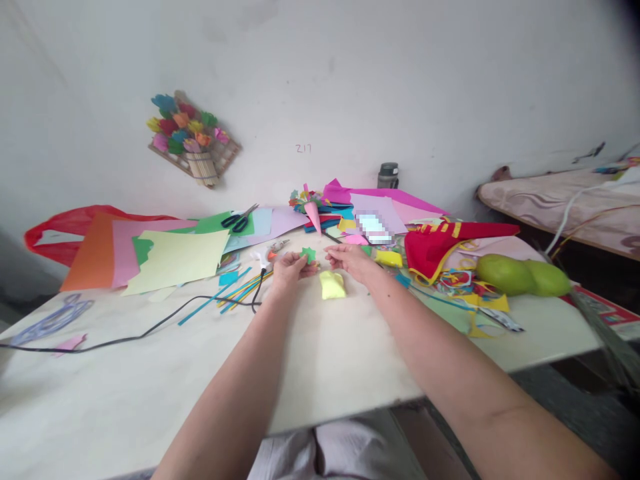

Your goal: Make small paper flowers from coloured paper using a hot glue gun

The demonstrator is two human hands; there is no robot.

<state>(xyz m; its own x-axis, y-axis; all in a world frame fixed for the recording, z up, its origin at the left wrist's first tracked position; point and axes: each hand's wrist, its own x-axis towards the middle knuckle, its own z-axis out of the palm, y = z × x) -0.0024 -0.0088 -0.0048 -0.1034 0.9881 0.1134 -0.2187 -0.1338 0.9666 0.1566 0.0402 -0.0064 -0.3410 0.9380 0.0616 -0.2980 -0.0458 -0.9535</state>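
My left hand (291, 271) is closed, pinching a small green paper cutout (309, 254) with a jagged edge. Across a small gap, the fingertips of my right hand (351, 259) are pressed together; anything between them is too small to make out. A soft-looking yellow lump (333, 285) lies on the table between my wrists. Just left of my left hand rests a white glue gun (261, 259) with an orange part near its nozzle. Beyond my hands stands a pink paper cone (313, 217).
Coloured sheets (180, 257) and black-handled scissors (240, 220) cover the back left. A black cord (165, 321) crosses the table (125, 393), passing near thin paper strips (243, 292). To the right are a red cloth (437, 243), paper scraps and green fruit (520, 275).
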